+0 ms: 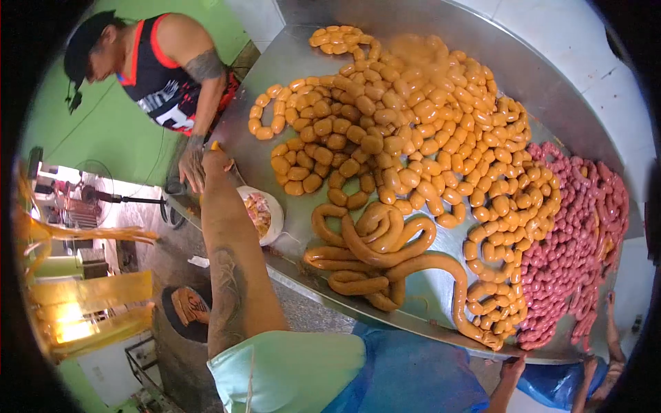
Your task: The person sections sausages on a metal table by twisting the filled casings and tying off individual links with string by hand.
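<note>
My left hand (217,164) reaches out at the end of a tattooed arm, at the metal table's (303,58) left edge. Its fingers look curled, with a small orange bit (215,146) at them; what they hold is unclear. At the table's near edge is my right hand (512,367), small and partly hidden, its fingers curled at the rim. Close to it lies the end of a long unlinked sausage (427,263), coiled at the near side. Linked orange sausages (441,110) are heaped behind, with red ones (564,241) to the right.
Beside my left hand, a co-worker's hand (192,165) hangs by the table edge. A white bowl (274,219) of scraps sits near my forearm. Another person's hands (589,365) are at the lower right edge. A round stool (184,313) and a fan (96,195) are at the left.
</note>
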Available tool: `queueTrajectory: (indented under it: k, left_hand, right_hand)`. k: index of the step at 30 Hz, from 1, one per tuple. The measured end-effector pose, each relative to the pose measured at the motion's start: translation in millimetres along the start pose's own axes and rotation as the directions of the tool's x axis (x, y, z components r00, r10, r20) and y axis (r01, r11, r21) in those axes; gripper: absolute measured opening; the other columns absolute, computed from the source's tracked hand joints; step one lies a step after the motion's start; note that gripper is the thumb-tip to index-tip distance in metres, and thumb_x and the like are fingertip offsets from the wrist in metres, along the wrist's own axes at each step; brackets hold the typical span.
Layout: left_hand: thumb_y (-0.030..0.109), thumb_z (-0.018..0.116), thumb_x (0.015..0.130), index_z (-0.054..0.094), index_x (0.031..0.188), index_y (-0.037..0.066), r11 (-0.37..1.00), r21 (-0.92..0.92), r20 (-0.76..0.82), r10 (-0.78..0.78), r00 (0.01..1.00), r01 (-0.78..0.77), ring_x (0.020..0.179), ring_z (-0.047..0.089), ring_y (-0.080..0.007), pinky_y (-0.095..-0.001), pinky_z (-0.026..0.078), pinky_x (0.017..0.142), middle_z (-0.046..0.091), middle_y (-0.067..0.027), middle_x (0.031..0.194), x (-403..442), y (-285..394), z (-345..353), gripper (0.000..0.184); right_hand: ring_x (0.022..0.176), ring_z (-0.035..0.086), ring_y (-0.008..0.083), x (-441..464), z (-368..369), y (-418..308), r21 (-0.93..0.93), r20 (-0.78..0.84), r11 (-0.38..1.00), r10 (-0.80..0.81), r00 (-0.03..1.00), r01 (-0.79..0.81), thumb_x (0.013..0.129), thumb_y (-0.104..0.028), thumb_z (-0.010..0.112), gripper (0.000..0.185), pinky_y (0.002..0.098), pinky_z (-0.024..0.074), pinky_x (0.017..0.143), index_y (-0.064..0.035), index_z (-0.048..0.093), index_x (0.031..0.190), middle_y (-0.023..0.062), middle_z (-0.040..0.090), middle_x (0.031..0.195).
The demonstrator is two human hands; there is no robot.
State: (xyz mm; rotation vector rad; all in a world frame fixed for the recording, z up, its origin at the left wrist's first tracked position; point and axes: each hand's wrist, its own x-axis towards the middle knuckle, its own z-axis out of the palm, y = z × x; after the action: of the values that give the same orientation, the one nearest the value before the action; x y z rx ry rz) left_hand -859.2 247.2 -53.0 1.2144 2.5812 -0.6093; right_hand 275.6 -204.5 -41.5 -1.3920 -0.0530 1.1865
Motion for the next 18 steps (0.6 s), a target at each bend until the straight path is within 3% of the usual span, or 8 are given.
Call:
queueTrajectory:
  k: [7, 9, 10, 12, 14, 15, 16, 18]
  left_hand:
    - [0.028, 0.077, 0.080, 0.057, 0.062, 0.011, 0.505, -0.847, 0.237, 0.079, 0.968, 0.166, 0.040, 0.048, -0.0121, -0.0266, 0.037, 0.039, 0.054, 0.0009, 0.052, -7.6, 38.9, -14.8, 0.032]
    - [0.030, 0.075, 0.083, 0.059, 0.068, 0.011, 0.338, -0.936, -0.075, 0.093, 0.993, -0.102, 0.041, 0.047, -0.0102, -0.0257, 0.035, 0.039, 0.056, 0.0006, 0.056, -84.7, 73.2, -68.5, 0.029]
    - [0.032, 0.073, 0.086, 0.060, 0.071, 0.012, 0.258, -0.944, -0.171, 0.151, 0.974, -0.206, 0.047, 0.049, -0.0082, -0.0247, 0.036, 0.042, 0.061, 0.0004, 0.065, -83.5, 72.3, -71.9, 0.027]
    - [0.033, 0.068, 0.090, 0.069, 0.088, 0.011, 0.077, -0.889, -0.430, 0.202, 0.880, -0.452, 0.059, 0.048, -0.0051, -0.0200, 0.037, 0.053, 0.063, 0.0043, 0.077, -173.7, 105.5, -112.5, 0.022]
    - [0.030, 0.068, 0.090, 0.070, 0.092, 0.007, 0.349, -0.714, -0.556, 0.243, 0.795, -0.607, 0.067, 0.051, -0.0080, -0.0245, 0.043, 0.062, 0.064, 0.0029, 0.076, -288.8, 147.1, -149.2, 0.022]
    - [0.026, 0.068, 0.091, 0.069, 0.093, 0.006, 0.328, -0.585, -0.678, 0.304, 0.670, -0.741, 0.071, 0.054, -0.0088, -0.0262, 0.045, 0.066, 0.065, 0.0010, 0.078, -346.5, 173.9, -144.6, 0.020]
    - [0.022, 0.067, 0.091, 0.069, 0.093, 0.005, 0.297, -0.435, -0.787, 0.334, 0.519, -0.850, 0.075, 0.058, -0.0096, -0.0279, 0.048, 0.070, 0.066, -0.0010, 0.080, -399.6, 200.5, -137.1, 0.017]
    - [0.016, 0.067, 0.086, 0.068, 0.101, 0.008, 0.004, -0.533, -0.590, 0.714, 0.375, -0.846, 0.085, 0.061, -0.0160, -0.0310, 0.050, 0.075, 0.066, -0.0029, 0.090, -489.0, 251.8, -110.1, 0.017]
  right_hand:
    - [0.109, 0.058, 0.0284, -0.2, 2.4, 1.6, -0.041, -0.191, 0.999, 0.015, 0.982, -0.023, 0.097, -0.044, 0.049, 0.046, 0.0465, 0.0449, 0.098, -0.0066, 0.056, 0.124, 0.0098, 0.062, 0.121]
    - [0.112, 0.057, 0.0302, -8.9, 31.7, 2.0, 0.031, -0.202, 0.999, 0.001, 0.979, 0.006, 0.097, -0.042, 0.051, 0.046, 0.0485, 0.0425, 0.101, -0.0076, 0.054, 0.127, 0.0091, 0.061, 0.122]
    - [0.116, 0.055, 0.0287, 2.5, 18.5, 0.9, 0.084, 0.218, 0.994, 0.046, 0.975, -0.065, 0.096, -0.039, 0.051, 0.046, 0.0473, 0.0391, 0.105, -0.0075, 0.054, 0.129, 0.0092, 0.061, 0.123]
    - [0.103, 0.059, 0.0238, -3.9, 42.5, 3.5, 0.014, -0.059, 1.000, -0.025, 0.998, 0.025, 0.094, -0.028, 0.056, 0.037, 0.0404, 0.0484, 0.090, -0.0064, 0.057, 0.125, 0.0075, 0.062, 0.118]
    - [0.078, 0.062, 0.0253, 13.1, -6.0, 5.2, -0.104, -0.083, 0.994, -0.026, 0.996, 0.017, 0.089, -0.024, 0.064, 0.034, 0.0360, 0.0510, 0.074, -0.0058, 0.063, 0.117, 0.0035, 0.067, 0.091]
    - [0.079, 0.063, 0.0261, 22.2, -26.4, 7.7, -0.733, -0.407, 0.680, -0.412, 0.815, -0.022, 0.083, -0.029, 0.069, 0.042, 0.0368, 0.0513, 0.075, -0.0019, 0.063, 0.114, 0.0065, 0.067, 0.089]
    - [0.087, 0.064, 0.0251, -27.8, 84.2, -18.4, -0.977, -0.212, 0.174, -0.726, 0.654, -0.122, 0.078, -0.037, 0.073, 0.055, 0.0379, 0.0510, 0.079, 0.0016, 0.061, 0.116, 0.0110, 0.068, 0.094]
    - [0.096, 0.065, 0.0248, -83.4, 193.2, -31.5, -0.915, -0.045, 0.323, -0.678, 0.734, 0.243, 0.091, -0.038, 0.060, 0.047, 0.0360, 0.0480, 0.088, 0.0008, 0.060, 0.118, 0.0143, 0.069, 0.102]
